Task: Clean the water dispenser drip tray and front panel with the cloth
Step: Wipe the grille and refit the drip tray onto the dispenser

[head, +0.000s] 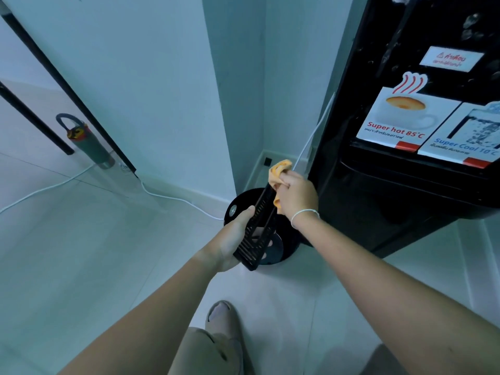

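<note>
1. Well left of the water dispenser point(405, 158), a green bottle point(89, 142) with a loop handle stands on the tiled floor, and a white cable point(167, 196) trails along the skirting toward the dispenser's base.
2. Just left of the dispenser, the left hand point(230, 239) grips the lower end of the black slatted drip tray grille point(257, 226), held tilted over a round black bin point(243, 201).
3. The right hand point(295, 196) pinches the orange cloth point(280, 170), bunched against the grille's upper end, beside the dispenser's lower front.
4. Risk, as I judge it: the grille is held at one end only, so hard rubbing could twist it loose into the bin.
5. The front panel point(405, 77) shows streaks. The tray recess is dark, the dispenser's right side is cut off, and what the bin holds is unclear.
</note>
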{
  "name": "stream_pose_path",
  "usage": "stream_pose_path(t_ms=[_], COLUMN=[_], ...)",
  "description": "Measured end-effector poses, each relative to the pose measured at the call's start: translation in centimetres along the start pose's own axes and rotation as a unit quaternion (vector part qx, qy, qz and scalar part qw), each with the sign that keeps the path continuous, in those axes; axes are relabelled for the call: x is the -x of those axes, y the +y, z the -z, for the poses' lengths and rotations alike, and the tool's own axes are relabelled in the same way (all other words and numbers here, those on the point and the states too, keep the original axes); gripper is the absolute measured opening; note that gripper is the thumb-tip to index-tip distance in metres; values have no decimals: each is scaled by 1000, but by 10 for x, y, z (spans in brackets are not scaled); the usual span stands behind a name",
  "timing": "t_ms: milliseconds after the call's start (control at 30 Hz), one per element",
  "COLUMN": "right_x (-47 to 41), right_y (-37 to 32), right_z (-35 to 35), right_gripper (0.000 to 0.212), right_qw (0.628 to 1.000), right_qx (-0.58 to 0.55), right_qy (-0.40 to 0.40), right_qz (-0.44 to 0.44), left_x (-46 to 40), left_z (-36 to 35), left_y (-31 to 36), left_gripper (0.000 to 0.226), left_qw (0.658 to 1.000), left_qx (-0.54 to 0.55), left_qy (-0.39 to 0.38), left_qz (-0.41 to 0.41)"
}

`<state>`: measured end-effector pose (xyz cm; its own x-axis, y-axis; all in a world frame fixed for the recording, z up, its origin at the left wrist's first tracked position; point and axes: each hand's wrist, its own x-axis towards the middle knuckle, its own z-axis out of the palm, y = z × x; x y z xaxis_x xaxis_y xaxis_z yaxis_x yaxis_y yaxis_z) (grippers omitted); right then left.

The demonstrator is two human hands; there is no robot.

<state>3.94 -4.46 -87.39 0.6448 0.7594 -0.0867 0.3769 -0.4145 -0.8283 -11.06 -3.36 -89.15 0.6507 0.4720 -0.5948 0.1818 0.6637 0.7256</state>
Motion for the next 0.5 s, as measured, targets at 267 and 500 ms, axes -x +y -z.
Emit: stream_pose_path(t_ms=[267, 500], right_x=[25, 83], right_y=[-1, 18], right_z=[-13, -24], right_gripper=[20, 27], right_qw=[990, 966], right_qx=[51, 1], right_qy=[-87, -140], right_qz=[97, 215], left_x=[-12, -19], left_z=[-3, 8], left_y=[19, 32], left_gripper=[50, 46], left_qw=[993, 979], left_qx=[100, 175], left_qy=[37, 76], left_qz=[-43, -70])
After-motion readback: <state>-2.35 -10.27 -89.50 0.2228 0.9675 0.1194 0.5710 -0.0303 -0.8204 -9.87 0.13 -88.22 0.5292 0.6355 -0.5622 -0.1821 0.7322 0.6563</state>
